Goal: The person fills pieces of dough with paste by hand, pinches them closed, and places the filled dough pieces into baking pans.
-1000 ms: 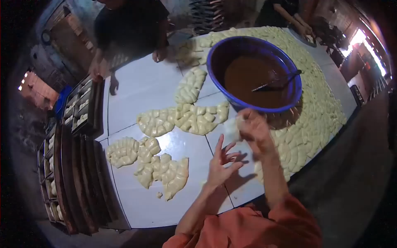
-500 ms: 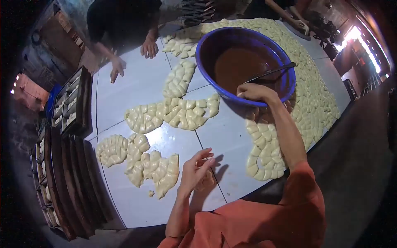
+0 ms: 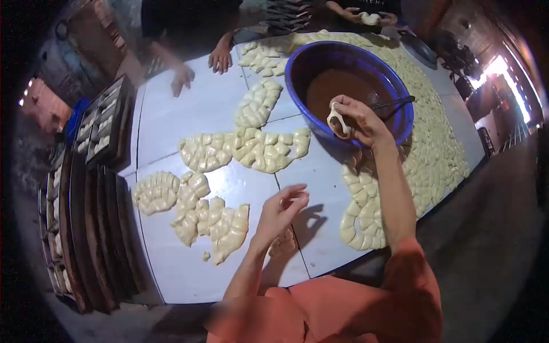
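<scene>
In my right hand [image 3: 366, 123] is a piece of dough [image 3: 337, 121], pinched between the fingers, with some brown filling showing in it. That hand is over the near rim of a large blue basin [image 3: 306, 111]. Brown filling [image 3: 331, 86] lies in the basin, and a dark-handled utensil [image 3: 394, 103] leans on its right side. My left hand [image 3: 280, 212] hovers over the white tiled table, its fingers curved and apart, with nothing visible in them. Beneath my left wrist lies a small flat piece of dough [image 3: 282, 244].
Cut dough pieces [image 3: 426, 143] cover the table's right side; more dough patches [image 3: 209, 226] lie at left and centre. Stacked wooden trays [image 3: 80, 228] stand left of the white tiled table [image 3: 229, 274]. Across it are a person's hands [image 3: 220, 57] and another person holding dough [image 3: 370, 19].
My right hand has lifted from the basin's inner near side, and the dough with filling now shows in it. My left hand has shifted slightly up and right. The view has shifted a little.
</scene>
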The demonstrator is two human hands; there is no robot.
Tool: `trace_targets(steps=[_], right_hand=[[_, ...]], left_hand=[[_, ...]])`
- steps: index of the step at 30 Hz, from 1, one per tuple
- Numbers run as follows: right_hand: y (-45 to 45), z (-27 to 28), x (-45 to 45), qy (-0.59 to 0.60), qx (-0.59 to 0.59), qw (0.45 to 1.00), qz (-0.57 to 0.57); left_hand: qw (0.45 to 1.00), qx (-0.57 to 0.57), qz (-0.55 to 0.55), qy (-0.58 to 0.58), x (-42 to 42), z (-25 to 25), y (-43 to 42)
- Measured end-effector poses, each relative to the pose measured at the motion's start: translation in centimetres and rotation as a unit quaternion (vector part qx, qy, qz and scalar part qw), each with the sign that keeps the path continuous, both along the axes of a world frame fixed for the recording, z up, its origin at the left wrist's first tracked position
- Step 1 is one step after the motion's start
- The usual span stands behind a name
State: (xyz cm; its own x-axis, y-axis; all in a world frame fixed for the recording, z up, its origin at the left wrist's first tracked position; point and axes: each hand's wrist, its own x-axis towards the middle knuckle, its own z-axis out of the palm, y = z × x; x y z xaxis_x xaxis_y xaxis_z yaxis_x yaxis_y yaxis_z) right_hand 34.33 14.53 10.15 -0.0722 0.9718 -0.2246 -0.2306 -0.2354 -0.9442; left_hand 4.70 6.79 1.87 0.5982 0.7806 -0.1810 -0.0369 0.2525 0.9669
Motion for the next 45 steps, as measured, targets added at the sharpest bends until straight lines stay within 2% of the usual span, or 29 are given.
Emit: trace_targets(steps=[1, 3, 5, 6, 8, 11, 12, 13, 14, 15, 17, 18, 20, 21, 23, 25, 26, 27, 28, 29, 31, 32, 33, 35, 37, 39, 41, 43, 45], right_hand=[[-0.4, -0.2, -1.0, 0.037, 0.026, 0.999, -0.008], [-1.6, -1.2, -3.6, 0.074, 0.043, 0.996, -0.002], [-3.0, -3.0, -6.6, 0.133, 0.036, 0.989, -0.060], [-3.5, -4.3, -7.4, 0.163, 0.066, 0.984, -0.022], [-4.7, -5.2, -9.3, 0.167, 0.049, 0.985, -0.016], [-6.2, -6.8, -10.8, 0.179, 0.031, 0.983, -0.026], [-6.9, -6.8, -11.3, 0.151, 0.036, 0.988, -0.003], [-7.6, -6.7, -11.7, 0.122, 0.044, 0.991, 0.019], [-8.3, -7.1, -13.1, 0.002, 0.097, 0.995, 0.000], [-9.3, -6.2, -14.2, -0.028, 0.099, 0.995, 0.020], [-10.0, -6.8, -16.4, -0.190, 0.213, 0.958, 0.007], [-10.1, -7.0, -17.3, -0.190, 0.213, 0.958, 0.009], [-10.3, -7.3, -18.6, -0.340, 0.264, 0.900, -0.066], [-10.2, -8.1, -18.8, -0.340, 0.264, 0.900, -0.066], [-10.0, -10.2, -18.9, -0.382, 0.318, 0.856, -0.139], [-10.1, -9.9, -19.4, -0.370, 0.294, 0.870, -0.142], [-10.2, -10.1, -19.3, -0.248, 0.209, 0.937, -0.129], [-10.2, -10.2, -19.2, -0.120, 0.120, 0.979, -0.113], [-10.3, -10.1, -18.9, -0.082, 0.117, 0.985, -0.100], [-10.7, -9.7, -18.6, -0.083, 0.115, 0.985, -0.099], [-11.4, -7.8, -18.4, -0.144, 0.138, 0.980, -0.022], [-11.6, -8.5, -17.9, -0.187, 0.203, 0.961, 0.012], [-11.7, -8.6, -18.0, -0.187, 0.202, 0.961, 0.011], [-11.9, -8.8, -17.9, -0.232, 0.230, 0.945, -0.025], [-11.2, -9.7, -17.4, -0.219, 0.262, 0.939, -0.042], [-11.2, -9.9, -17.9, -0.222, 0.356, 0.902, -0.103], [-11.4, -9.6, -19.5, -0.245, 0.333, 0.899, -0.142], [-11.4, -9.6, -20.9, -0.148, 0.310, 0.906, -0.248], [-11.0, -10.6, -20.2, -0.201, 0.335, 0.889, -0.238]], left_hand=[[0.999, -0.027, 0.004, -0.043, 0.6, 0.3, 0.4], [0.999, -0.026, 0.008, -0.035, 1.8, 1.4, 1.2], [0.975, -0.125, 0.072, -0.171, 3.1, 2.0, 1.3], [0.973, -0.130, 0.088, -0.171, 3.2, 1.7, 1.4], [0.932, -0.205, 0.093, -0.282, 2.7, 0.5, 1.3], [0.941, -0.181, 0.118, -0.262, 0.8, -0.9, 0.6], [0.938, -0.192, 0.178, -0.227, 0.1, -1.2, 0.5], [0.937, -0.194, 0.183, -0.227, -0.7, -1.7, 0.6], [0.936, -0.189, 0.218, -0.203, -1.6, -2.2, 0.7], [0.933, -0.183, 0.251, -0.179, -2.3, -2.6, 0.8], [0.935, -0.184, 0.260, -0.159, -3.1, -2.1, 0.6], [0.941, -0.164, 0.251, -0.155, -3.2, -2.0, 0.5], [0.949, -0.133, 0.252, -0.136, -3.2, -1.4, 0.0], [0.949, -0.133, 0.252, -0.136, -2.9, -1.3, -0.1], [0.952, -0.071, 0.283, -0.095, -2.6, -1.3, -0.4], [0.956, -0.086, 0.263, -0.100, -3.0, -1.0, 0.0], [0.960, -0.099, 0.240, -0.105, -3.3, -0.9, 0.4], [0.963, -0.113, 0.217, -0.111, -3.6, -0.7, 0.7], [0.971, -0.115, 0.185, -0.093, -4.1, -0.3, 1.1], [0.971, -0.138, 0.177, -0.086, -4.5, -0.4, 1.6], [0.977, -0.132, 0.149, -0.074, -5.5, 0.1, 2.3], [0.977, -0.133, 0.150, -0.074, -5.8, 0.2, 2.4], [0.980, -0.124, 0.147, -0.059, -5.9, 0.3, 2.3], [0.982, -0.118, 0.137, -0.043, -5.6, 0.7, 1.9], [0.987, -0.056, 0.138, -0.065, -5.1, 1.4, 0.8], [0.987, -0.031, 0.134, -0.078, -4.9, 0.4, 0.6], [0.986, -0.011, 0.139, -0.087, -5.1, -0.1, 0.6], [0.990, 0.004, 0.118, -0.078, -4.9, -0.2, 0.2], [0.988, 0.021, 0.127, -0.082, -4.7, -0.3, -0.4]])
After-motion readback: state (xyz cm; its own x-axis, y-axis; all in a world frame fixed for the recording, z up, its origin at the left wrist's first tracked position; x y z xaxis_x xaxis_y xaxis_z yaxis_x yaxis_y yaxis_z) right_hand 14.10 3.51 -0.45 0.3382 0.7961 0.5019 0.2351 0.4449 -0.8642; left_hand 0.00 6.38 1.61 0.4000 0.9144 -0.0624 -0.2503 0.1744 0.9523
